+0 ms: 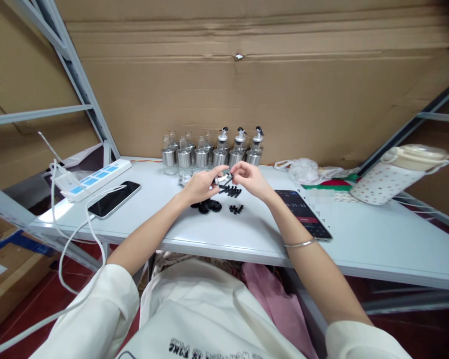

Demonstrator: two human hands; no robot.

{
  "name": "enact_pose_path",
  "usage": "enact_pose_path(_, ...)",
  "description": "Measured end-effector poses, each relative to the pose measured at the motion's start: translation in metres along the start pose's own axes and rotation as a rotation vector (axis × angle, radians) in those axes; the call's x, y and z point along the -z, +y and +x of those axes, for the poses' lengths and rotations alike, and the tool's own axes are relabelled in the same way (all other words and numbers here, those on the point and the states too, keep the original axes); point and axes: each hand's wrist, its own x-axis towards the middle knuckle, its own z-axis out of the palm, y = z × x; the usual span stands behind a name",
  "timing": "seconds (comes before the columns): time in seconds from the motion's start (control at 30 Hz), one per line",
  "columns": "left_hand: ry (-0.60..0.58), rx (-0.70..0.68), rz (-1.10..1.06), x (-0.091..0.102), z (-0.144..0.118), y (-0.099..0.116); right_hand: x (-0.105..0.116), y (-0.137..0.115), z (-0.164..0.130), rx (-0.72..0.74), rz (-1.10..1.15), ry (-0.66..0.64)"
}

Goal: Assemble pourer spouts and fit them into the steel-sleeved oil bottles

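Note:
Over the middle of the table my left hand is closed on a small silver pourer top, partly covered by the fingers. My right hand pinches a small dark part at the pourer's right side; its exact shape is too small to make out. Below the hands lie several thin black tubes, a heap of round black rings and several small black stoppers. Behind them stand glass bottles with silver bands. Three on the right carry silver pourers with black levers.
On the left are a white power strip and a black phone with white cables. To the right lie a tablet-like device with a timer, a crumpled plastic bag and a spotted tumbler. Cardboard walls the back.

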Motion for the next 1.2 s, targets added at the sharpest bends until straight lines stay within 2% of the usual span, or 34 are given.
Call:
enact_pose_path(0.73, -0.025, -0.001, 0.021, -0.0008, 0.0000, 0.0003, -0.0002, 0.0030, -0.0003, 0.053, -0.072, -0.016)
enact_pose_path(0.97, -0.039, -0.028, -0.006, -0.0013, -0.0005, -0.0022, -0.0001, 0.0062, 0.0010, 0.012, 0.024, -0.018)
enact_pose_path(1.2, -0.083, -0.026, 0.091, -0.0015, -0.0012, -0.0014, -0.0003, 0.0087, 0.0026, -0.008, 0.099, -0.026)
